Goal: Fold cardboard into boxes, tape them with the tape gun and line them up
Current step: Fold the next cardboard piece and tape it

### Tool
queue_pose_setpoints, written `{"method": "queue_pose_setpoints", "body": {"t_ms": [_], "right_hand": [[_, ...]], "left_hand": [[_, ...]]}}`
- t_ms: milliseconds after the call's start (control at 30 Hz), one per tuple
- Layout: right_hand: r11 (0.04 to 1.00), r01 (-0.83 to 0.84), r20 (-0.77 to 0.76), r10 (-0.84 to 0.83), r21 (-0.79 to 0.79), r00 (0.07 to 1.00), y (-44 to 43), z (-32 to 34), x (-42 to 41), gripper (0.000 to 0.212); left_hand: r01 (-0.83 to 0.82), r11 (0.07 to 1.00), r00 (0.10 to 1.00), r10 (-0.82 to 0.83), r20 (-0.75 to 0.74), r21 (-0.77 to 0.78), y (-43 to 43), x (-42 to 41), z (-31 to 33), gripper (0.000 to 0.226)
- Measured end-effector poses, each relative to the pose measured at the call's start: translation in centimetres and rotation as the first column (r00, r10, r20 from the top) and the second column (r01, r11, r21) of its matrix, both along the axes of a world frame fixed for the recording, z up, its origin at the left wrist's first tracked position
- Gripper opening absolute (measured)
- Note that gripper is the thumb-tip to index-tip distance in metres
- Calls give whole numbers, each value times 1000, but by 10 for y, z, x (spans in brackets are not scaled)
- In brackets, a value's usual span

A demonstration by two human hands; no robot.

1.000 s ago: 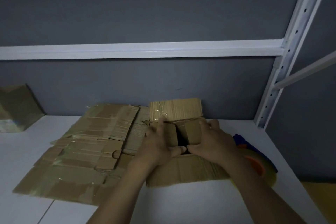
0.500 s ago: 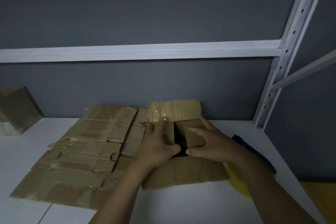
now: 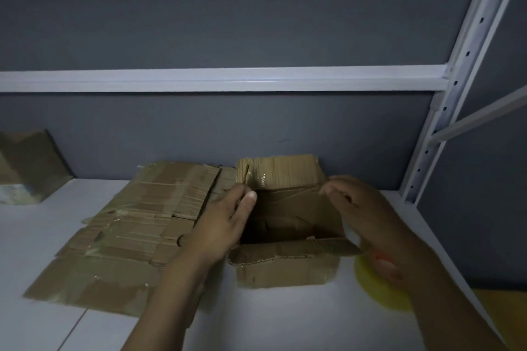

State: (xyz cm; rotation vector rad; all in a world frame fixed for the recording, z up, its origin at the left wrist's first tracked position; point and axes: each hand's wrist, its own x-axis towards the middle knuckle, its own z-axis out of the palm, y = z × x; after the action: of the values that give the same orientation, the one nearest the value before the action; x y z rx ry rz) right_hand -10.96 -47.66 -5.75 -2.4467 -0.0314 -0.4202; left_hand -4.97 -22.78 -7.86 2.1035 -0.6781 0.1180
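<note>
Head view: an open box [image 3: 288, 219] stood on the white tabletop [image 3: 256, 322] near the grey wall [image 3: 199, 23], its far flap [image 3: 281, 172] upright and its near flap [image 3: 285, 268] folded out toward the person. The left hand [image 3: 222, 228] lay along the box's left rim, grip apart, fingers fairly straight. The right hand [image 3: 368, 216] hovered at the right rim with fingers curled; whether its grip held the edge could not be told. A tape gun [image 3: 370, 285], yellow roll showing, lay just beside the box under the right wrist. Flat cardboard [image 3: 128, 236] lay spread just left of the box. A second box [image 3: 25, 168] sat well apart at far left.
</note>
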Motion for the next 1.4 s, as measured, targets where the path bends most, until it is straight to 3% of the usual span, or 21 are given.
{"method": "queue_pose_setpoints", "body": {"t_ms": [100,167,233,300,367,467,533,600,733,833,900,967,1033,1133,1267,1400], "right_hand": [[969,-95,-176,137,230,975,-20,15,-20,24],[939,-135,-338,245,318,909,-34,22,-29,47],[951,-187,-476,286,246,832,-44,24,-31,77],[960,-254,-529,279,122,801,-41,20,-31,98],[966,-254,-489,247,52,837,-34,10,-30,103],[969,-185,-328,230,163,916,-27,-3,-27,72],[972,-101,-203,145,213,968,-23,-10,-24,44],[976,21,-105,2,218,994,-16,-17,-21,35],[923,85,0,-92,376,996,2,-38,-18,55],[827,55,29,-86,559,996,11,-47,-20,71],[800,90,-9,-105,593,994,14,-56,-19,74],[814,182,-97,-154,552,983,19,-65,-19,65],[806,233,-130,-193,544,972,22,-72,-20,59],[801,190,-88,-171,567,981,27,-67,-24,74],[807,69,17,-97,587,995,35,-47,-29,81],[850,37,114,-112,525,987,55,-18,-39,73]], "left_hand": [[35,998,997,-31,-75,54,13,-1,3,43],[63,994,993,-54,-106,88,18,-1,6,44],[98,988,988,-83,-133,116,23,0,9,46],[170,981,970,-150,-192,94,25,0,13,63],[268,961,935,-244,-259,62,28,2,13,90],[381,923,882,-345,-321,54,37,6,9,110],[420,907,848,-381,-369,28,45,7,7,115],[379,925,860,-345,-377,17,46,3,9,108],[135,989,967,-146,-208,-66,29,-5,-1,80],[117,976,959,-158,-234,-182,20,-5,-16,103],[134,973,949,-180,-258,-186,17,-3,-28,116],[127,983,952,-159,-261,-135,12,-5,-39,106],[53,990,965,-84,-247,-129,8,-11,-43,74],[-69,980,977,29,-209,-187,6,-13,-41,37],[-183,942,970,127,-206,-282,11,-21,-20,32],[-203,926,978,174,-118,-319,21,-45,6,40]]}}
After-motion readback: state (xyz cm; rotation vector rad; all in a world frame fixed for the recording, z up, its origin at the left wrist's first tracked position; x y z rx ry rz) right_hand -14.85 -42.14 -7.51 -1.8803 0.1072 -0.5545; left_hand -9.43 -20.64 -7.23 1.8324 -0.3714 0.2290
